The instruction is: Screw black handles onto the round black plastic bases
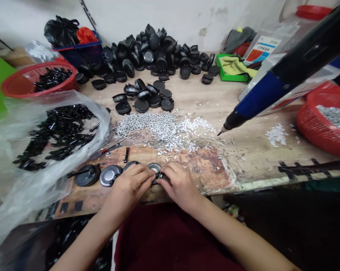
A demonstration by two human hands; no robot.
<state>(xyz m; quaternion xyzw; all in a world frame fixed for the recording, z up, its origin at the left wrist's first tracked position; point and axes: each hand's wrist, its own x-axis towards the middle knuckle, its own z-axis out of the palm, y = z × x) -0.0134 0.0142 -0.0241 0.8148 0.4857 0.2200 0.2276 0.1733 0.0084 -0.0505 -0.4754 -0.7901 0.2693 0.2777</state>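
Note:
Both my hands meet at the table's front edge, over a round black lid (154,166) with a grey disc in it. My right hand (182,184) pinches a small black clip (159,175) at the lid's near side. The fingertips of my left hand (134,182) are pressed together against the same spot; what they grip is too small to tell. To the left, a second round lid (129,165) is partly hidden by my left hand. Farther left lie another lid (109,175) and one with a black lever sticking out (87,175). A loose black lever (126,154) lies behind them.
Small metal pins (144,122) and white plastic bits (196,124) lie heaped ahead. A blue-black power screwdriver (249,101) hangs tip-down at right. Black lids (155,52) are piled by the wall. A plastic bag (102,120) of black levers lies left; a red basket (313,124) stands right.

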